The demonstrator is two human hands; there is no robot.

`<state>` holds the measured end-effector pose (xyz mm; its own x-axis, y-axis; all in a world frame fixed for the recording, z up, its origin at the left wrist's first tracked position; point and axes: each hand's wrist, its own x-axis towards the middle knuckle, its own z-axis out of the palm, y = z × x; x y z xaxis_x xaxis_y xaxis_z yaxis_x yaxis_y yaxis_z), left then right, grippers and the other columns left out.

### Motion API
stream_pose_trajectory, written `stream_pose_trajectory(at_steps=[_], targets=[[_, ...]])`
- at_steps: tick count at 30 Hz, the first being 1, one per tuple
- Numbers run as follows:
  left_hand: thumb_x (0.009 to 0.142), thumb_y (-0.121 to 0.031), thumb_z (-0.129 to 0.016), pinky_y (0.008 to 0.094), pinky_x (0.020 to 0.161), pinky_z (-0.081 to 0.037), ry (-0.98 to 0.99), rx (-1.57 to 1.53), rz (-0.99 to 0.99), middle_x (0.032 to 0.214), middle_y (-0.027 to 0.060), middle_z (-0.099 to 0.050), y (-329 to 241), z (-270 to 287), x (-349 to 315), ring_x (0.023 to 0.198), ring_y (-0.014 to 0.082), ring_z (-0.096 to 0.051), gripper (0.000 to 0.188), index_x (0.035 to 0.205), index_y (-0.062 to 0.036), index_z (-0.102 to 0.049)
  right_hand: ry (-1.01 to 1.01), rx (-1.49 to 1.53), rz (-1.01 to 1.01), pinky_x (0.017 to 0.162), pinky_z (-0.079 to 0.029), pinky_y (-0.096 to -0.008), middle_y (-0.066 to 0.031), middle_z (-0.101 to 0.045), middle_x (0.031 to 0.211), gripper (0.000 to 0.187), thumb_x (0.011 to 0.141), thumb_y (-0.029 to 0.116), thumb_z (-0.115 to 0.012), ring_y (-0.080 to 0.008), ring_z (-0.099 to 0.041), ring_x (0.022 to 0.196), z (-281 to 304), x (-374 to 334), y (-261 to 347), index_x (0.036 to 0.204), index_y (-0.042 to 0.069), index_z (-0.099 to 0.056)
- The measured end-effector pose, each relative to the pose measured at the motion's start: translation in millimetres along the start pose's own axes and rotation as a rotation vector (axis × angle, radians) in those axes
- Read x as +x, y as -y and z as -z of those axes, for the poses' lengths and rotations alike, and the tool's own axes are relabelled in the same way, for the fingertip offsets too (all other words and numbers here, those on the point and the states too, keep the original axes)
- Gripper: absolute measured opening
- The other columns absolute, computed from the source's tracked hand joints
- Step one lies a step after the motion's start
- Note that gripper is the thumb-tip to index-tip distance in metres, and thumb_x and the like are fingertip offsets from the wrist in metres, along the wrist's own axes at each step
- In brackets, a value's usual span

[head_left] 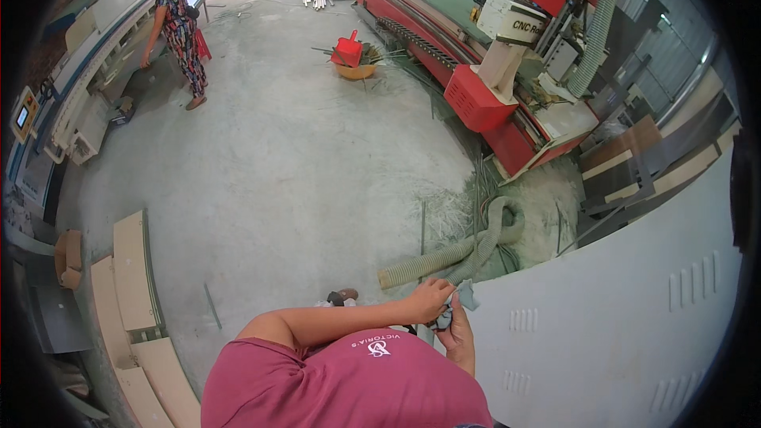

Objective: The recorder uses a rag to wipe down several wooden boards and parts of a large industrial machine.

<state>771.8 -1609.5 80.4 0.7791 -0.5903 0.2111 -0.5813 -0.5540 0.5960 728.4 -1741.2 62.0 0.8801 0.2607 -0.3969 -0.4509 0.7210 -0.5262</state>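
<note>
A crumpled grey-blue rag (466,295) is bunched between my two hands, in front of my body and beside the corner of a white metal cabinet. Reaching across from the left, my left hand (430,299) is closed on the rag with its fingers curled. My right hand (457,334) grips it from below, thumb pointing up. Part of the rag pokes out above and to the right of the fingers; the rest is hidden in the hands.
The white vented cabinet (587,317) fills the lower right. Ribbed hoses (436,260) lie on the floor ahead. A red CNC machine (483,103) stands at the far right, an orange basin (355,72) near it. Boards (136,273) lie at left. A person (176,36) stands by a long machine.
</note>
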Motion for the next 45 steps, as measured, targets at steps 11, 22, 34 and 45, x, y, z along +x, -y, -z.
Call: stream_pose_trajectory(at_steps=[11, 22, 34, 45], targets=[[0.08, -0.009, -0.059, 0.0419, 0.096, -0.04, 0.23, -0.335, 0.112, 0.134, 0.028, -0.032, 12.6, -5.2, -2.0, 0.122, 0.0407, -0.039, 0.072, 0.14, -0.0028, -0.02, -0.052, -0.093, 0.118, 0.072, -0.051, -0.0312, -0.0058, -0.058, 0.107, 0.042, 0.086, 0.023, -0.063, -0.0163, -0.06, 0.089, 31.7, 7.7, -11.2, 0.121, 0.007, -0.048], [0.088, -0.029, -0.057, 0.0323, 0.085, -0.047, 0.498, -0.867, 0.663, 0.12, 0.0161, -0.047, 12.2, 48.1, -10.2, 0.106, 0.0217, -0.05, 0.08, 0.145, -0.0031, -0.008, -0.064, -0.213, 0.402, 0.087, -0.045, -0.031, -0.0099, -0.055, 0.118, 0.017, 0.086, 0.006, -0.055, -0.0186, -0.055, 0.103, 5.6, 6.9, -15.8, 0.103, 0.006, -0.058], [0.094, -0.018, -0.044, 0.0358, 0.081, -0.051, 0.522, -1.082, 0.8, 0.111, 0.0091, -0.052, -18.3, -37.6, 63.0, 0.102, 0.0186, -0.054, 0.034, 0.124, -0.0018, -0.043, -0.185, -1.457, 0.889, 0.105, -0.03, -0.0426, -0.0171, -0.03, 0.139, 0.063, 0.078, 0.025, -0.069, -0.036, -0.031, 0.128, 46.5, -52.3, 70.4, 0.132, 0.011, -0.04], [0.096, -0.03, -0.044, 0.0321, 0.077, -0.051, 0.754, -1.081, 0.612, 0.102, 0.0114, -0.06, -123.5, -45.0, 113.5, 0.089, 0.0213, -0.062, 0.038, 0.123, -0.0023, -0.044, -0.862, -1.901, 1.343, 0.102, -0.033, -0.0432, -0.0123, -0.049, 0.126, 0.043, 0.071, 0.004, -0.064, -0.0319, -0.044, 0.119, 85.4, -261.3, 274.2, 0.112, 0.012, -0.055]])
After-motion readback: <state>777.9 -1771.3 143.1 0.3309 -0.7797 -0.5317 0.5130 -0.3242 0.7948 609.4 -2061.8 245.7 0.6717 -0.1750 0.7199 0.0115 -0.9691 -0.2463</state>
